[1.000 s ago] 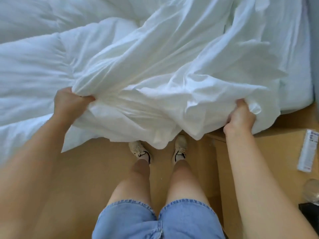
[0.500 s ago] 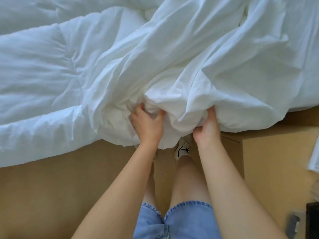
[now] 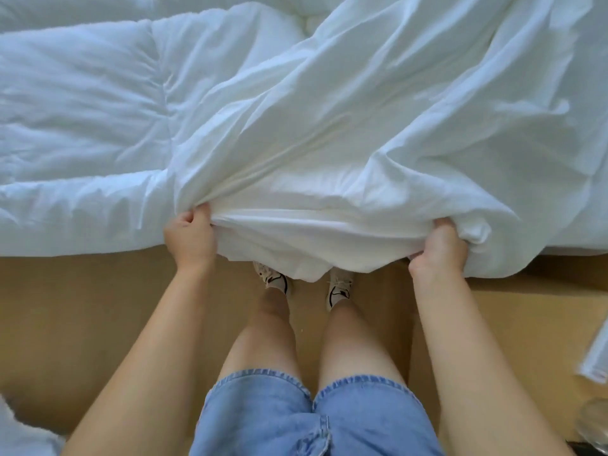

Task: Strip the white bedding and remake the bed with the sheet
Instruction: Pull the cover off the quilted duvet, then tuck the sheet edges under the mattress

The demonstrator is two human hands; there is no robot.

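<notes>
A crumpled white sheet (image 3: 362, 133) lies bunched over the right half of the bed, its near edge hanging past the bed side above my feet. My left hand (image 3: 189, 238) is closed on that edge at the left. My right hand (image 3: 439, 248) grips the same edge farther right, fingers buried in folds. Between the hands the edge is stretched in a loose band. A puffy white quilt (image 3: 82, 110) covers the left part of the bed, partly under the sheet.
I stand on a tan floor (image 3: 82, 324) close against the bed side. A wooden bedside unit (image 3: 533, 327) is at the right, with a white object (image 3: 597, 360) and a glass item (image 3: 595, 422) on it. More white fabric (image 3: 23, 436) shows at the bottom left corner.
My hands were close together on a bunch of sheet half a second ago; they have spread apart along the edge, left hand going left and right hand going right, pulling the edge taut.
</notes>
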